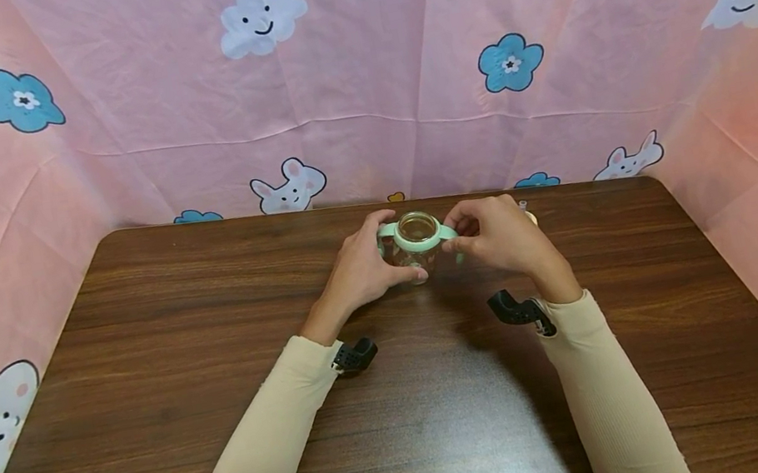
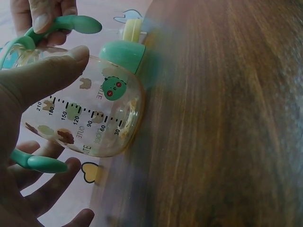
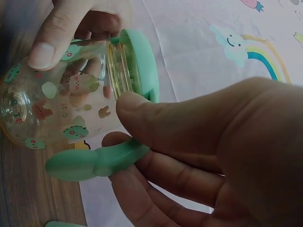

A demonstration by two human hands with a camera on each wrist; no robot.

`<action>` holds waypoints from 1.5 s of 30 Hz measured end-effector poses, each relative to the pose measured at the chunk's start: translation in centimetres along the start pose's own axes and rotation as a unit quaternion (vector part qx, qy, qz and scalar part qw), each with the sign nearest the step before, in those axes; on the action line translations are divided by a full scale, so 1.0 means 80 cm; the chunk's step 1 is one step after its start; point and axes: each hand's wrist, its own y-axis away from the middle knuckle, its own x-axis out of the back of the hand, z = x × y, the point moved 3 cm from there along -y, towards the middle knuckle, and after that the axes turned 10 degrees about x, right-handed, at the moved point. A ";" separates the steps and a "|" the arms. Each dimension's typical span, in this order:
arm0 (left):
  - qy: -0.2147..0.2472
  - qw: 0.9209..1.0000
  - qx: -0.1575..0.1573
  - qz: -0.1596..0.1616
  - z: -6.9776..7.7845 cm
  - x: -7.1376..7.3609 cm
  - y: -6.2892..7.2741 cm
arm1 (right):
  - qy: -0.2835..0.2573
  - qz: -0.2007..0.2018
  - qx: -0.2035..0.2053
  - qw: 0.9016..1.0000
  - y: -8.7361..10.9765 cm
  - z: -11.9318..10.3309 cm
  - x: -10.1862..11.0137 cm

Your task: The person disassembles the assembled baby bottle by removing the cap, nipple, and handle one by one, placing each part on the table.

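Note:
A clear, amber-tinted baby bottle [image 1: 417, 226] stands near the far edge of the table, its mouth uncovered. Around its neck sits a mint-green handle ring [image 3: 147, 66] with two curved side handles; amber neck threads show beside the ring in the right wrist view. My left hand [image 1: 364, 269] holds the bottle from the left, thumb against the printed wall and fingers behind, near one handle. With thumb and fingers my right hand [image 1: 502, 236] pinches the other handle [image 3: 97, 161] close to the ring. Cartoon prints and a measuring scale mark the bottle.
A green cap with a yellow upright part [image 2: 124, 54] stands on the table beyond the bottle, mostly hidden by my right hand in the head view. The brown wooden table [image 1: 219, 366] meets pink printed cloth [image 1: 377, 51] at the back and sides.

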 end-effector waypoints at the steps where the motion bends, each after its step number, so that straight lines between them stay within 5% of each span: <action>1: 0.002 1.000 -0.001 0.000 0.000 0.000 0.000 | 0.000 0.000 0.000 1.000 0.000 0.001 0.000; 45: 0.034 0.999 -0.006 0.014 -0.004 0.000 -0.001 | -0.005 0.001 0.017 1.000 0.000 0.003 -0.002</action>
